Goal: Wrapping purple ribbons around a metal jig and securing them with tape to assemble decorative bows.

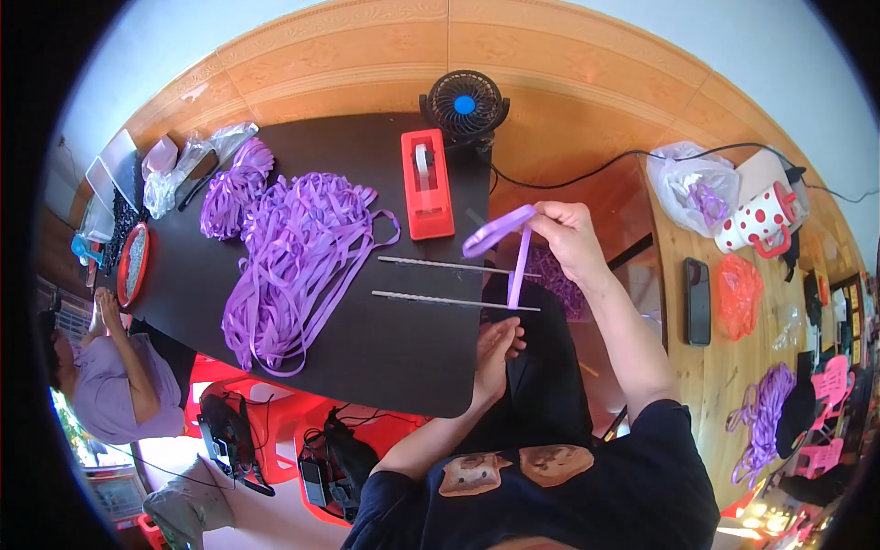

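Observation:
My right hand [566, 240] is closed in a pinch on a purple ribbon [521, 270]. One stretch of it runs down from my fingers to the ends of two thin metal rods [440, 298], while a folded loop hangs to the left. The rods lie roughly parallel and stick out past the table's right edge. Just below the nearer rod is my left hand [498, 356], fingers loosely curled and apart, with nothing visible in it. A large heap of purple ribbon [298, 247] lies on the dark table [403, 357].
Behind the rods stands a red tape dispenser [428, 197], with a small black fan [465, 105] beyond. A wooden table [683, 385] at right bears a phone [697, 301], a dotted tumbler [756, 220] and more ribbon. Another person [124, 376] sits at far left by a red tray [134, 264].

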Motion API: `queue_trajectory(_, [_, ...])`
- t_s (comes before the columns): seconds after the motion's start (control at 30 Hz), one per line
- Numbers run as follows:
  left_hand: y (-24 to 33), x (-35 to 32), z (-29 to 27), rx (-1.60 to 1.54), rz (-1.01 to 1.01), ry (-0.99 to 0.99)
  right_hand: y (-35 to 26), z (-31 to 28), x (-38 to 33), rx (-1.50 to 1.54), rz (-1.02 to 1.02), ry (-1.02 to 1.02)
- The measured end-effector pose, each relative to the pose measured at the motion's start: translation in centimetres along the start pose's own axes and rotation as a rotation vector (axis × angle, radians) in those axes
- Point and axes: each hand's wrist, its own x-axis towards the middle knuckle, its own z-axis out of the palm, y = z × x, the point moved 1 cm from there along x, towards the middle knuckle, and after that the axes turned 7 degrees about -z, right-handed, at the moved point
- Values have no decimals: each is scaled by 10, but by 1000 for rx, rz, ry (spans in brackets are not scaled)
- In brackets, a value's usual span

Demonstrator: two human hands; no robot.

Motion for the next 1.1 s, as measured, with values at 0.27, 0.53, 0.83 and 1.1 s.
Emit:
queue_trajectory(0.27, [21, 35, 31, 16, 485, 48, 68, -2, 0, 369, 422, 0])
queue_trajectory(0.53, [23, 57, 40, -11, 625, 35, 89, 1, -3, 348, 502, -72])
queue_trajectory(0.83, [40, 62, 43, 296, 726, 9, 104, 10, -36, 303, 688, -240])
queue_trajectory(1.1, [26, 39, 30, 417, 822, 163, 92, 30, -100, 328, 844, -10])
